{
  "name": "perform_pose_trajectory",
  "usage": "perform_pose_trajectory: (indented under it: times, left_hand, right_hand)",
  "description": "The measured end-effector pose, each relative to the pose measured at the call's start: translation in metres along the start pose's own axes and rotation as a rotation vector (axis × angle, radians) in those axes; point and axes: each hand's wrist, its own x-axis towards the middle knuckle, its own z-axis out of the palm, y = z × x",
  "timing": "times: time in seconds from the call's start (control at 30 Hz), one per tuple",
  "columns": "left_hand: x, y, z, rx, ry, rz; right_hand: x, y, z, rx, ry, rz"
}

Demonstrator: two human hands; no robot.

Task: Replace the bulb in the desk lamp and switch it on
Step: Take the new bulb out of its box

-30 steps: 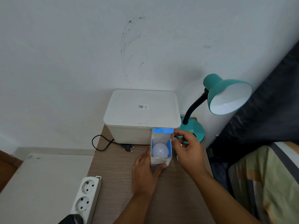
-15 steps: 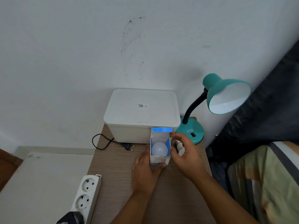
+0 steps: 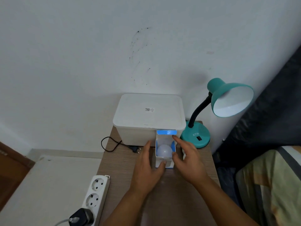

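Left hand on desk, thumb pressing front of open bulb box, grip curled round it. Right hand just right of box, fingers spread, fingertip at flap. Bulb inside box, between hands. Farther right: teal lamp.

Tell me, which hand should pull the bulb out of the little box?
The right hand, probably. Its fingers already sit at the open top of the bulb box, beside the bulb, while the left hand steadies the box from the side.
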Motion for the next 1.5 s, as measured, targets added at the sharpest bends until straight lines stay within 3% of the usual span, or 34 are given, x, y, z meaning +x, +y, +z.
perform_pose_trajectory:
  times: [0.27, 0.63, 0.83, 1.5]
  left_hand:
    - [0.017, 0.007, -0.012, 0.149, -0.069, 0.184]
    - [0.031, 0.013, -0.013, 0.216, -0.149, 0.122]
    - [0.038, 0.014, -0.015, 0.23, -0.19, 0.11]
    - [0.04, 0.015, -0.018, 0.239, -0.173, 0.15]
  right_hand:
    - [-0.001, -0.003, 0.003, -0.008, 0.009, -0.007]
    - [-0.001, -0.001, 0.004, -0.047, 0.012, -0.046]
    - [0.004, 0.001, 0.004, -0.124, -0.008, 0.021]
    - [0.054, -0.022, -0.005, -0.344, -0.447, 0.246]
